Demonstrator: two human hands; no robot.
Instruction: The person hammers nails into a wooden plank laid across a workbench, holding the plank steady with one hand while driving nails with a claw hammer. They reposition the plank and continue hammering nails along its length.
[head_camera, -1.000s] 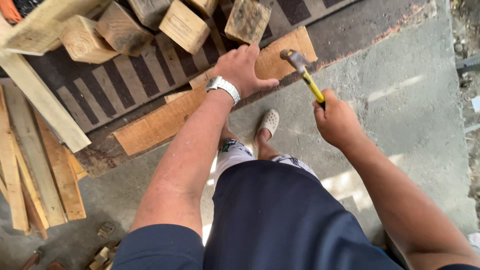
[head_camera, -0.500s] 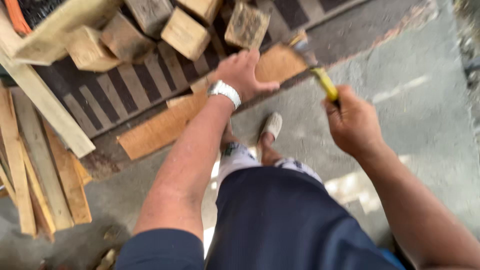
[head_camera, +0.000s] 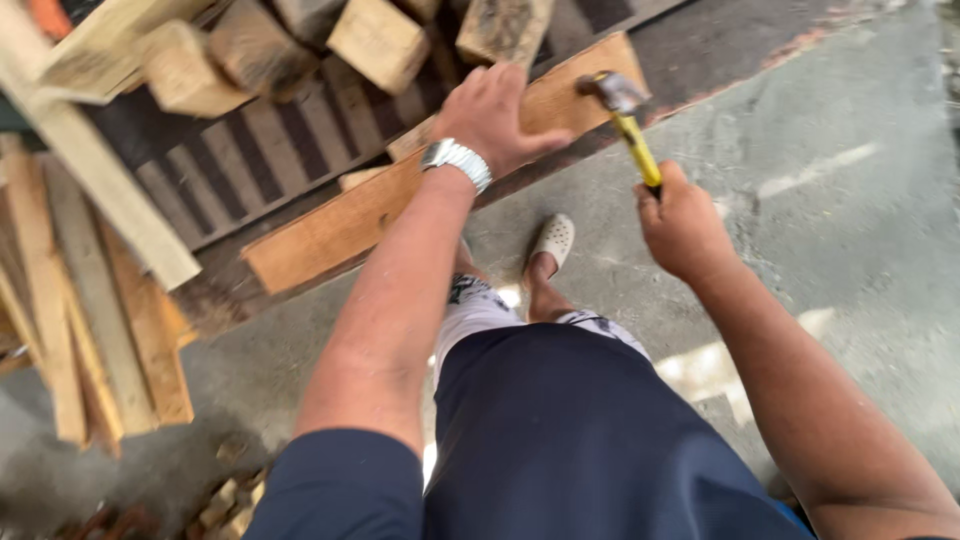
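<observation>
Yellow-handled hammer (head_camera: 628, 125) sits clamped in the right hand (head_camera: 682, 222), head raised over the wooden plank (head_camera: 400, 195). Left hand (head_camera: 497, 115) presses flat on that plank, fingers spread, beside stacked wood blocks (head_camera: 300, 45).

Dark navy clothing, bare forearms, a metal watch and a pale clog.

The person wears a dark navy top with short sleeves that end above the elbows, so both forearms are bare. The left hand (head_camera: 497, 112) carries a silver-coloured metal link watch (head_camera: 456, 160) at the wrist; the right hand (head_camera: 682, 222) is bare, with nothing on its wrist. Below the dark top, light shorts with a dark printed pattern (head_camera: 480, 300) show at the thighs. One foot is in view, in a pale, cream-coloured clog with small holes across its top (head_camera: 553, 240).
</observation>
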